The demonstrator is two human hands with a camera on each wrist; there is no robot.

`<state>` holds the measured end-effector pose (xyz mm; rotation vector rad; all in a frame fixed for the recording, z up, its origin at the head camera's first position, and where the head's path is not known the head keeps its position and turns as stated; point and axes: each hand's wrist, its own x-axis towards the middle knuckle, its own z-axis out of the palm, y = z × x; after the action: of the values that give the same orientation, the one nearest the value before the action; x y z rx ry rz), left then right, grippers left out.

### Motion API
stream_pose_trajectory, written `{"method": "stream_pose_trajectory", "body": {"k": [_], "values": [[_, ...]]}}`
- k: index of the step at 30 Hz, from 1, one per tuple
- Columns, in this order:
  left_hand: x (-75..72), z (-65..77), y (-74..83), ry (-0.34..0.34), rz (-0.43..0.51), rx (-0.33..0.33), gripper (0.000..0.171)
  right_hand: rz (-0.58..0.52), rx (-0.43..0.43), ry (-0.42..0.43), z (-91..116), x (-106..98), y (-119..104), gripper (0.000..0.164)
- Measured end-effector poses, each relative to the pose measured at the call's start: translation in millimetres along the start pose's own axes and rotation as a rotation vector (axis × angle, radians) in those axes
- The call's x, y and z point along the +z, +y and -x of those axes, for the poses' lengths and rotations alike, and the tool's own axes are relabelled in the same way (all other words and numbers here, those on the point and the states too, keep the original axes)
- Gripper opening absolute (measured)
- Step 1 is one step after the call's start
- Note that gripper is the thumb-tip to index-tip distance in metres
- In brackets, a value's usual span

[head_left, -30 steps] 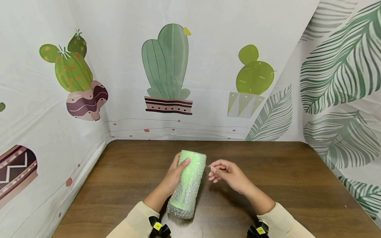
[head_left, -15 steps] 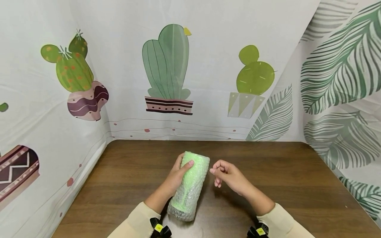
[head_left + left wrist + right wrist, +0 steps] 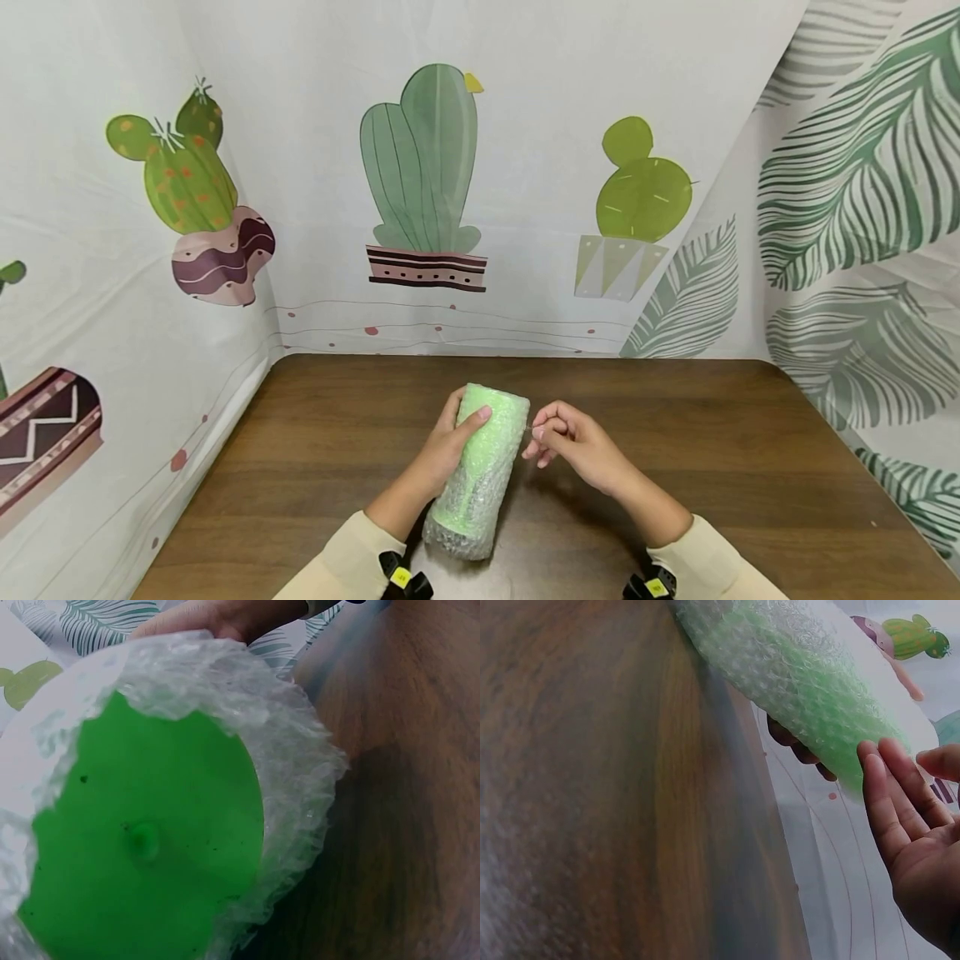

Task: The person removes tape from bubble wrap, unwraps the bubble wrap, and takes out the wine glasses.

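Observation:
A green cylinder in clear bubble wrap (image 3: pixel 480 475) is held tilted above the table, its top leaning right. My left hand (image 3: pixel 448 446) grips its upper left side, the thumb lying across the front. In the left wrist view, the cylinder's round green end (image 3: pixel 142 840) shows inside a ragged ring of bubble wrap. My right hand (image 3: pixel 577 446) is just right of the upper end, thumb and index finger pinching a thin clear strip there; whether it is tape or wrap edge, I cannot tell. The right wrist view shows its other fingers (image 3: pixel 885 810) fairly straight beside the wrap.
The brown wooden table (image 3: pixel 712 467) extends to both sides and behind the hands. A white cloth with printed cacti and leaves (image 3: pixel 525 167) hangs along its back and sides. Black cameras with yellow labels (image 3: pixel 401 577) are strapped to both wrists, over cream sleeves.
The wrapped cylinder and left hand have shifted slightly right and down. Half a second ago the right fingertips were a little apart from the wrap; now they pinch the clear strip at its edge.

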<state>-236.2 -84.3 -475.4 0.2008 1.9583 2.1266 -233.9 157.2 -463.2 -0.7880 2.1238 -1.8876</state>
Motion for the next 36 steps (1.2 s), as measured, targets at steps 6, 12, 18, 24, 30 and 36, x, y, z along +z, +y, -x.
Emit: {"method": "stream_pose_trajectory", "body": {"k": [6, 12, 18, 24, 30, 36], "values": [[-0.4, -0.9, -1.8, 0.020, -0.007, 0.004, 0.058, 0.002, 0.000, 0.016, 0.3, 0.4, -0.8, 0.020], [-0.7, -1.8, -2.4, 0.020, -0.020, 0.004, 0.059, -0.085, 0.003, 0.004, -0.7, 0.5, 0.0, 0.025], [-0.6, -2.2, -2.9, 0.012, -0.021, -0.004, 0.061, -0.105, 0.010, 0.001, -0.7, 1.4, 1.7, 0.024], [1.0, -1.9, -2.0, 0.011, -0.040, -0.002, 0.060, -0.099, 0.004, -0.011, -0.7, 2.8, -0.1, 0.023], [2.3, -1.3, -1.3, 0.019, -0.051, 0.008, 0.060, -0.125, -0.004, -0.040, -0.8, 2.6, -0.9, 0.028], [1.9, -1.0, -1.6, 0.013, -0.021, 0.001, 0.060, -0.022, 0.030, 0.015, 0.4, 2.3, -1.7, 0.024]]}}
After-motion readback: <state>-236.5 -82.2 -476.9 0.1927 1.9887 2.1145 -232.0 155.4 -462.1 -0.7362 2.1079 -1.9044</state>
